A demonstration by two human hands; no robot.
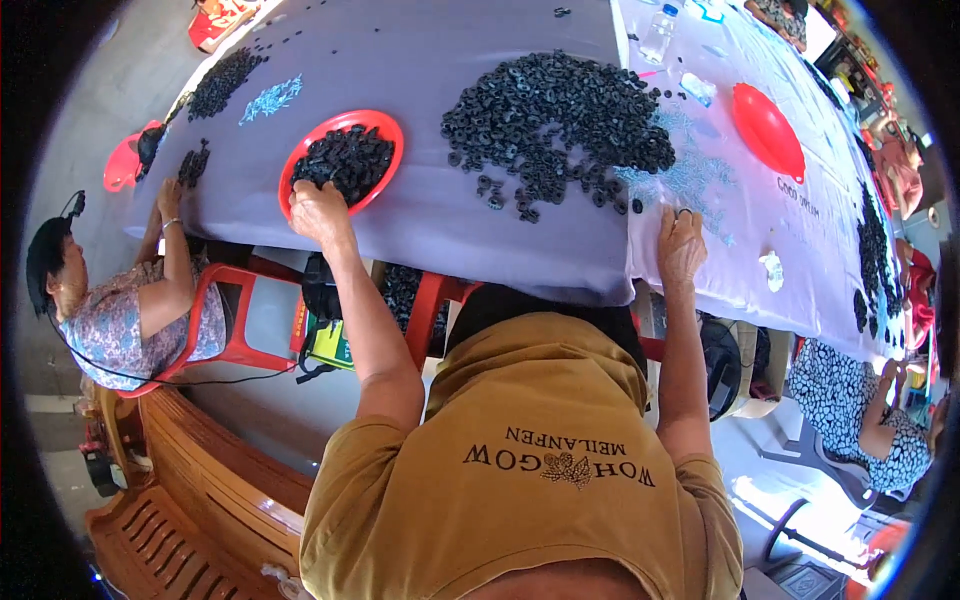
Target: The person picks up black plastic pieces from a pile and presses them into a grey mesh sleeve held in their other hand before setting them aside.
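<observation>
Long table under a pale lilac cloth (420, 60): its long axis runs from 9 o'clock to 3 o'clock across the upper half of the view, the near edge bending with the lens.

Large heap of small black rubber rings (560, 125): lies on the cloth at about 12 o'clock, its spread wider than deep, with loose rings trailing off its lower edge toward the near side.

Round red plastic dish (385, 125): sits at roughly 11 o'clock, just left of the large heap and apart from it, filled with more black rings. Being round, it shows no long axis; its open face points up.

Second red plastic dish (768, 130): lies at 2 o'clock, seen as an oval.

Left hand (318, 212): rests on the near rim of the filled dish, knuckles up, fingers pointing toward 12 o'clock. The fingers curl over the rim; whether they pinch it or merely lie on it cannot be told.

Right hand (682, 245): lies on the cloth at the table's near edge, at about 1 o'clock, just below the stray rings. Fingers are drawn together; a small dark ring sits at the fingertips, but a firm hold cannot be confirmed.

Clear plastic bottle (657, 35): stands near the far edge at 12 o'clock.

Another person's hand (168, 200): at 9 o'clock, beside a smaller pile.
</observation>
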